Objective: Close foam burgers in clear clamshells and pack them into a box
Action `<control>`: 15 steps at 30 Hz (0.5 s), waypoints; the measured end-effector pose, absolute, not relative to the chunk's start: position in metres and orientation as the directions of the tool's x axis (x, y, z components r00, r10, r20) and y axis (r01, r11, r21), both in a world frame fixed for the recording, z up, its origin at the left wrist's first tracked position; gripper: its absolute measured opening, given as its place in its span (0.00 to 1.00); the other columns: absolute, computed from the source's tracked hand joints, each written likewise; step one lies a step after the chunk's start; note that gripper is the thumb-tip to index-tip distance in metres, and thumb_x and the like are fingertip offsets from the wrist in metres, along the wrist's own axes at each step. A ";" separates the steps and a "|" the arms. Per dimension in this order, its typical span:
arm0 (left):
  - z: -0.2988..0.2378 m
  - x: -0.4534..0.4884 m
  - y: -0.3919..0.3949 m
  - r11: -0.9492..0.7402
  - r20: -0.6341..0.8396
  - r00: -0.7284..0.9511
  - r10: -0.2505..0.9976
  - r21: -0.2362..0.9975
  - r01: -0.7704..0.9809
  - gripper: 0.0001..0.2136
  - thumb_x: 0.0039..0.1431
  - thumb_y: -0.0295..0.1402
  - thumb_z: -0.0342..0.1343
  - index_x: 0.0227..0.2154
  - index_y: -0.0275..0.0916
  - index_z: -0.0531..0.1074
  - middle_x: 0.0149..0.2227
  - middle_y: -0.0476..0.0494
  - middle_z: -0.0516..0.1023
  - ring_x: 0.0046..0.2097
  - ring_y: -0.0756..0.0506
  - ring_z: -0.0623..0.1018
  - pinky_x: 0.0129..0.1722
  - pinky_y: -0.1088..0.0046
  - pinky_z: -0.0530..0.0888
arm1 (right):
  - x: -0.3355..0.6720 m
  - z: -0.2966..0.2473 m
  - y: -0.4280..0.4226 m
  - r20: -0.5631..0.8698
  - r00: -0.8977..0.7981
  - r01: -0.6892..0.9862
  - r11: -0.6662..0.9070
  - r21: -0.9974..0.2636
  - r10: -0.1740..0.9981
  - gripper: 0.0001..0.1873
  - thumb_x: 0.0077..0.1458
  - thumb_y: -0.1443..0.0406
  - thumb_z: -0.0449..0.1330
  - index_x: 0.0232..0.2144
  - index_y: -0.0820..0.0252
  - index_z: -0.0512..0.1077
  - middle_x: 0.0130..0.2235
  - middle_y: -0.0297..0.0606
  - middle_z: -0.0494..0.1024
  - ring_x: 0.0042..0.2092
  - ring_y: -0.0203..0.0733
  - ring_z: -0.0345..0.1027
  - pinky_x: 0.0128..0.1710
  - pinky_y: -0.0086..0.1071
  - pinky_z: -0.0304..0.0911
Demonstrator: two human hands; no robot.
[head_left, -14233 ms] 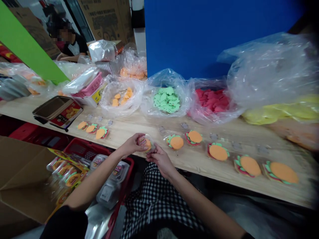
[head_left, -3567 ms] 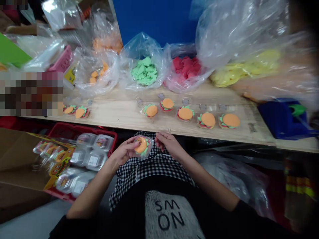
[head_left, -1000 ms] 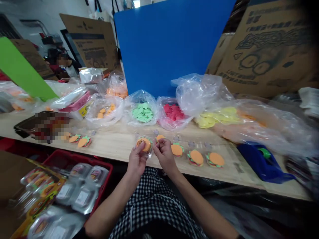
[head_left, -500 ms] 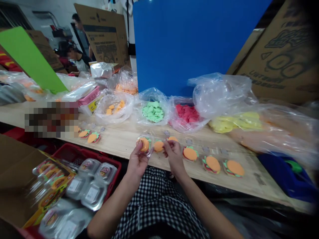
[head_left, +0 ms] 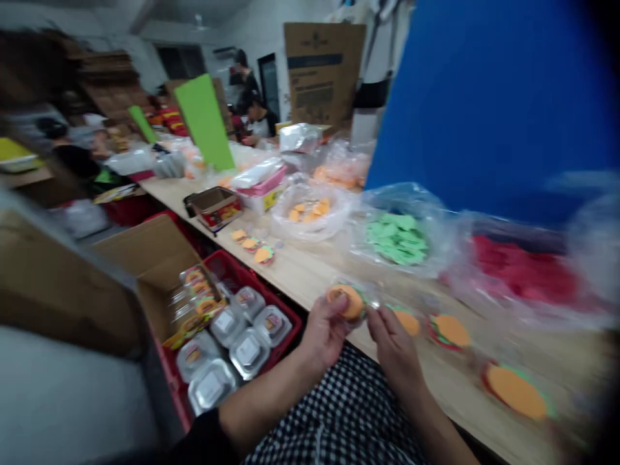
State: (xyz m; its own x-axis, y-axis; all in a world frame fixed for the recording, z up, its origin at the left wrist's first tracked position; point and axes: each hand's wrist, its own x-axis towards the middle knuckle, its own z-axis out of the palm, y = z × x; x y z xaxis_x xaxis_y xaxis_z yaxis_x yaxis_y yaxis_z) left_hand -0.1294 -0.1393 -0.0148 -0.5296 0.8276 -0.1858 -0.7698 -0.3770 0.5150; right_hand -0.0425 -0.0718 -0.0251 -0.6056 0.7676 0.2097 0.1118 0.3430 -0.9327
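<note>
Orange burger [head_left: 353, 302] x1, in L hand [head_left: 323, 332]

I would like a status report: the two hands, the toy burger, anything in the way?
Left hand gripping clear-cased toy burger. Right hand at its edge, contact unclear. No obstruction seen between hands; another burger on table beside right hand.

Black left sleeve [head_left: 206, 439] — ending near the elbow; bare fingers [head_left: 380, 325]; black-and-white checked cloth [head_left: 353, 403] below.

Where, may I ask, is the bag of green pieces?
Right of centre in the head view, the bag of green pieces sits beyond the right hand, between orange pieces and red pieces.
</note>
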 end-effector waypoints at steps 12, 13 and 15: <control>0.011 -0.247 -0.274 -0.379 -0.071 -0.854 0.515 0.875 -0.301 0.21 0.31 0.23 0.65 0.35 0.36 0.70 0.34 0.47 0.75 0.33 0.49 0.74 0.36 0.74 0.71 | -0.060 -0.046 -0.099 0.009 -0.926 0.124 0.325 -0.938 0.379 0.22 0.52 0.52 0.48 0.42 0.59 0.67 0.27 0.35 0.71 0.29 0.38 0.65 0.30 0.29 0.63; 0.012 -0.269 -0.299 -0.295 -0.019 -0.906 0.423 0.942 -0.157 0.23 0.30 0.25 0.66 0.35 0.36 0.69 0.33 0.48 0.75 0.33 0.49 0.74 0.35 0.74 0.71 | -0.058 -0.048 -0.097 -0.014 -0.920 0.152 0.324 -0.934 0.391 0.22 0.52 0.52 0.49 0.43 0.59 0.66 0.28 0.36 0.71 0.30 0.38 0.66 0.31 0.29 0.63; 0.007 -0.309 -0.350 -0.066 0.065 -0.967 0.246 0.997 0.051 0.25 0.28 0.28 0.67 0.36 0.36 0.69 0.33 0.48 0.74 0.33 0.49 0.73 0.36 0.73 0.70 | -0.053 -0.055 -0.092 -0.049 -0.899 0.200 0.306 -0.931 0.436 0.23 0.51 0.52 0.49 0.43 0.59 0.66 0.31 0.37 0.72 0.33 0.39 0.67 0.32 0.29 0.64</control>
State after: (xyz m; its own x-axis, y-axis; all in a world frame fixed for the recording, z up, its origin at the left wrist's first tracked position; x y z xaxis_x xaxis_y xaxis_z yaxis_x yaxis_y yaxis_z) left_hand -0.3085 -0.3499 0.0069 -0.9671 0.2459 0.0653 0.0505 -0.0657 0.9966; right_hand -0.0534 -0.0917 -0.0553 -0.8988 0.4357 -0.0494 0.1995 0.3061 -0.9309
